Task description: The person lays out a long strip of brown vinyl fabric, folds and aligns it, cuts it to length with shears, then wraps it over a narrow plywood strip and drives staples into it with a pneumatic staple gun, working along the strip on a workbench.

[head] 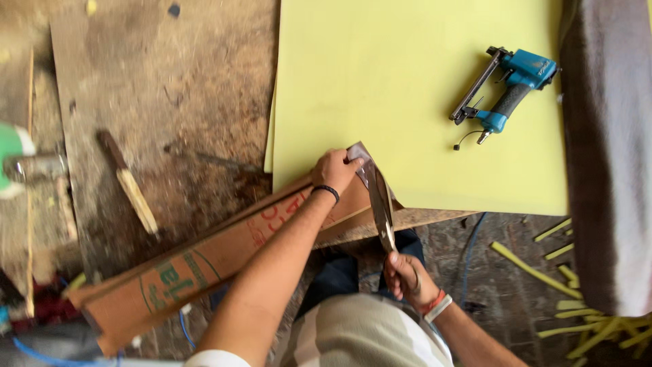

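Long shears (381,204) are being gripped at the handles by the right hand (406,273); a cardboard strip (204,261) is being pinched at its end by the left hand (334,170), over the counter's edge. Fingers are being kept beside the blades: a slip risks a cut.

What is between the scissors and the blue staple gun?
Only bare yellow sheet, as the head view shows. The scissors are at its near edge, the staple gun lies farther right on it.
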Demonstrator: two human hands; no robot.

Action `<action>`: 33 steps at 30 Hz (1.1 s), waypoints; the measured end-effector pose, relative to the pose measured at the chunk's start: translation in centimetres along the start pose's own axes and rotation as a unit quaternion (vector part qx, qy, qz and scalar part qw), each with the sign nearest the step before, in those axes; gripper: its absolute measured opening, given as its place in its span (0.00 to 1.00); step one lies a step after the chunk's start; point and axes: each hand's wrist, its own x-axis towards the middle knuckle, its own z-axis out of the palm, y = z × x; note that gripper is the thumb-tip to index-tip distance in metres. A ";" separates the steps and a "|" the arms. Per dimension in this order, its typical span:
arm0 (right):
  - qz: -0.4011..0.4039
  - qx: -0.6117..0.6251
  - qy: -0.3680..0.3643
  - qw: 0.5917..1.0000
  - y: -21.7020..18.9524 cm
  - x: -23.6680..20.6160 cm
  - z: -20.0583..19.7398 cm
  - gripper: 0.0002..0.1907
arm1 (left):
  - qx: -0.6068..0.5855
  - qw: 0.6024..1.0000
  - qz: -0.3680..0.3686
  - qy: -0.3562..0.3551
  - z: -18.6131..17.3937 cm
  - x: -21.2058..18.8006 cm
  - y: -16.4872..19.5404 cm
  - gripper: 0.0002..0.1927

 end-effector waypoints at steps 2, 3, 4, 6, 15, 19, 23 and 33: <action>-0.006 0.039 0.012 0.999 2.5 0.7 2.5 0.26 | 0.000 1.000 0.023 0.002 0.1 0.0 0.0 0.20; -0.011 0.057 0.016 0.998 3.8 1.0 3.7 0.26 | -0.022 0.999 0.029 -0.004 0.2 0.1 -0.1 0.20; -0.012 0.075 0.019 0.997 5.1 1.1 4.8 0.25 | -0.044 0.998 0.031 -0.011 0.3 0.1 -0.2 0.20; -0.066 0.111 -0.012 0.992 7.0 2.4 7.2 0.26 | -0.069 0.997 0.034 -0.024 0.5 -0.3 -0.8 0.19; -0.196 0.291 0.027 0.936 8.5 9.6 15.8 0.24 | 0.001 0.996 0.062 -0.063 -0.3 -0.8 -0.1 0.18; -0.184 0.320 0.042 0.928 8.4 9.7 16.8 0.24 | 0.003 0.995 0.049 -0.083 -0.4 -1.4 0.2 0.17; -0.184 0.364 0.041 0.912 8.0 9.7 17.7 0.23 | -0.013 0.995 0.033 -0.097 -0.4 -1.5 0.3 0.17; -0.183 0.359 0.097 0.910 7.8 10.2 18.7 0.22 | -0.016 0.994 0.037 -0.102 0.3 -0.8 -0.3 0.17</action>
